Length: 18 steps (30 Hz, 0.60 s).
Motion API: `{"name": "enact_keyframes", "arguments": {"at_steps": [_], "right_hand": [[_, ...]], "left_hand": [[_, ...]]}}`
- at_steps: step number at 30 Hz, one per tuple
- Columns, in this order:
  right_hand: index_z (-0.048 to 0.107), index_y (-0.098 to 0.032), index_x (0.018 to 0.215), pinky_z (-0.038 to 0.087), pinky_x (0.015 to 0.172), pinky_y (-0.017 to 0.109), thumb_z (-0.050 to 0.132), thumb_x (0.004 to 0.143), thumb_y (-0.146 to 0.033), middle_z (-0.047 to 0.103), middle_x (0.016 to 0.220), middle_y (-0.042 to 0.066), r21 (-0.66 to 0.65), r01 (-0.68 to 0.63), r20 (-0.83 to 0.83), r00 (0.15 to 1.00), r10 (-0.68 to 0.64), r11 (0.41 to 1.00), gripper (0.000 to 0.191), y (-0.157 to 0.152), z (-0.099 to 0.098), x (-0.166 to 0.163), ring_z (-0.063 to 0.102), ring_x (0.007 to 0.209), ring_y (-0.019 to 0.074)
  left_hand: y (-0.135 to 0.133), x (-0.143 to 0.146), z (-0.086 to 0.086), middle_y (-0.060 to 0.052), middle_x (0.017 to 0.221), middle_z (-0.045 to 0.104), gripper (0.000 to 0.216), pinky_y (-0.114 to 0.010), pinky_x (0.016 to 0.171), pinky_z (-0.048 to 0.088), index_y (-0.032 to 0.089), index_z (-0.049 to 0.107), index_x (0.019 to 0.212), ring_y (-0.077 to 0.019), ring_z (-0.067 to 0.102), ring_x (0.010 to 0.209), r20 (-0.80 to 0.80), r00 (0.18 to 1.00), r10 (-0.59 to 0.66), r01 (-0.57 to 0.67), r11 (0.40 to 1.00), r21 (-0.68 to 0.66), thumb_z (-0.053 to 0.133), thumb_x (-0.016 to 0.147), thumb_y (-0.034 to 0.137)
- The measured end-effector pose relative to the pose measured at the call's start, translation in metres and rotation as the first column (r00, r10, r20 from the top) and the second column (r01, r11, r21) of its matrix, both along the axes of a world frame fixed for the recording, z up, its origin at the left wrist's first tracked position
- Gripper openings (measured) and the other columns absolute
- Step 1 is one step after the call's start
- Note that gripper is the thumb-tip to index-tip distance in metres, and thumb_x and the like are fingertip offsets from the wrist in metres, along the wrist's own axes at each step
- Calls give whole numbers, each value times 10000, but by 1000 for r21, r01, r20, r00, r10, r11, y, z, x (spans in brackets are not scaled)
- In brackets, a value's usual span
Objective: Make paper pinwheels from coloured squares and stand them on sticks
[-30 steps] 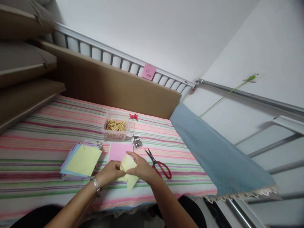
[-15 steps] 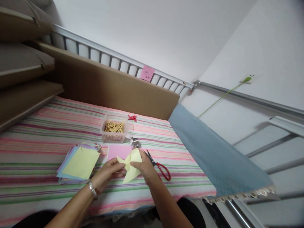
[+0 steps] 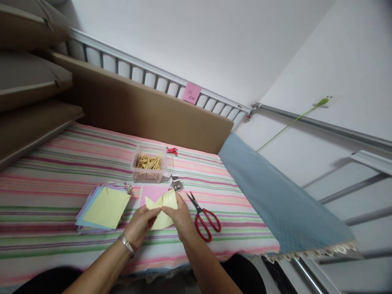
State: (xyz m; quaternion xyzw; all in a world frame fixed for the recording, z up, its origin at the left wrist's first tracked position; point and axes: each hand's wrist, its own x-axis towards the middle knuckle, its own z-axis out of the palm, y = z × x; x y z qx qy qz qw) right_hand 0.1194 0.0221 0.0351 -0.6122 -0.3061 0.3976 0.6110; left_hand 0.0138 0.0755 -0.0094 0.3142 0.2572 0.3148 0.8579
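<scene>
Between my hands is a sheet of pale yellow paper [image 3: 163, 221], cut and partly folded toward its middle like a pinwheel. My left hand [image 3: 142, 222] pinches it from the left, thumb at the centre. My right hand [image 3: 180, 214] grips its right side, with that thumb meeting the other at the centre. Behind the yellow paper, a pink sheet [image 3: 150, 193] lies on the cloth, partly covered. Red-handled scissors [image 3: 200, 212] rest to the right of my right hand, blades pointing away. Fingers under the paper are hidden.
A stack of coloured paper [image 3: 105, 208] lies at left. Behind my hands stand a clear box [image 3: 148, 176] of thin sticks, a small red pinwheel [image 3: 172, 151] and a small packet [image 3: 176, 184]. A brown board [image 3: 147, 106] closes off the back of the striped cloth [image 3: 55, 171].
The yellow paper has turned and moved slightly left, and my thumbs have come together at its centre. My right hand has shifted left, uncovering more of the scissors. The view has moved slightly.
</scene>
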Motion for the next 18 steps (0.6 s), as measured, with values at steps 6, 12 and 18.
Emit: {"name": "enact_keyframes", "arguments": {"at_steps": [6, 12, 18], "right_hand": [[503, -171, 1147, 496, 637, 282, 623, 681, -219, 660, 844, 23, -20, -86, 68, 994, 87, 996, 484, 1, -5, 3, 623, 721, 179], [489, -193, 1221, 456, 860, 360, 506, 799, -203, 609, 1052, 83, 34, -107, 685, 727, 55, 994, 423, -25, -8, 22, 574, 972, 207], [541, -223, 1129, 284, 1040, 412, 452, 754, -37, 287, 1432, 81, -17, -236, 933, 346, 100, 972, 428, -51, -11, 20, 278, 1300, 225]], "left_hand": [[5, -3, 3, -51, 800, 746, 273, -216, 649, 479, 131, 688, 871, -156, 661, 713, -62, 997, 35, -34, 999, 13, 736, 622, 234], [19, -11, 4, -41, 592, 708, 159, -209, 542, 460, 123, 660, 643, -139, 620, 545, -116, 993, 34, -30, 999, 40, 733, 595, 256], [21, -11, 1, -44, 575, 698, 193, -220, 550, 466, 125, 653, 667, -152, 628, 551, -166, 986, 24, -16, 999, 47, 736, 585, 279]]}}
